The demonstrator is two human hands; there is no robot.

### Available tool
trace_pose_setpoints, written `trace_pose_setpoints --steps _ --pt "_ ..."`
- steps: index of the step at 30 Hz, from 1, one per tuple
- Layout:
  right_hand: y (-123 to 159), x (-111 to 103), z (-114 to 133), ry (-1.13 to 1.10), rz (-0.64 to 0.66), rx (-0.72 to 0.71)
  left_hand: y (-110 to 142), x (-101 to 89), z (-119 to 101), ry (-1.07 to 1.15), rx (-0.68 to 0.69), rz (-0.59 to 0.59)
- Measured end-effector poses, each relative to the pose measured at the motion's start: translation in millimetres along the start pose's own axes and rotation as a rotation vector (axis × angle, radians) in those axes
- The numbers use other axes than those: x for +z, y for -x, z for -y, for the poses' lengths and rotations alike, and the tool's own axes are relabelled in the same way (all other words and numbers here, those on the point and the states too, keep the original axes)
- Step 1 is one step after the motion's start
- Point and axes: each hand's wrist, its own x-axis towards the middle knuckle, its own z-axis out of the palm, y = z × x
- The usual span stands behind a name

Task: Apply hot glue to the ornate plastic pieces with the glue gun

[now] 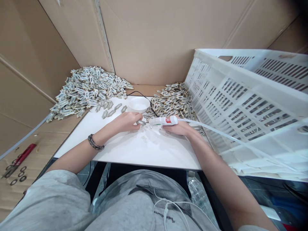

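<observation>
My left hand (130, 122) pinches a small grey, elongated frame-shaped piece (141, 122) above the white board (144, 149). In my right hand (177, 129) is a white hot glue gun (158, 121) with a red patch. Its nozzle points left and is at or very near the piece; whether they touch I cannot tell. A long, translucent glue stick (216, 131) trails from the gun's back end toward the lower right. Just beyond my hands stands a white bowl (139, 104). Several loose grey pieces (112, 112) lie on the board left of the bowl.
A large heap of similar pieces (89, 86) rises at the back left, another heap (173, 99) at the back right. The slotted white crate (207, 77) borders the right side. Cardboard walls (149, 38) enclose the back. On the left lie a red-handled tool (24, 154) and several dark rings (22, 178).
</observation>
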Motion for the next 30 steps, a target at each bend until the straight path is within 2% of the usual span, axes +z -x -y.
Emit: trace_pose_setpoints --steps 9,15,17,19,21,24,30 --pt "0 0 0 -0.019 -0.012 -0.018 2 -8.5 -1 -0.043 0.036 -0.003" --pt "1 -1 3 0.023 -0.005 0.029 4 -16.8 23 0.16 0.002 -0.135" --pt "1 -1 2 0.025 0.005 0.024 4 -19.6 32 0.236 -0.007 -0.147" --pt "1 -1 -1 0.018 0.013 0.013 5 -21.0 38 0.277 0.023 -0.08" --pt "0 0 -3 0.009 0.008 0.01 5 -20.3 40 0.277 0.057 0.038" --pt "0 1 -4 0.011 -0.006 -0.002 5 -16.5 35 0.223 0.04 0.172" --pt "0 1 -2 0.006 0.002 -0.029 3 -6.1 23 0.186 0.027 0.199"
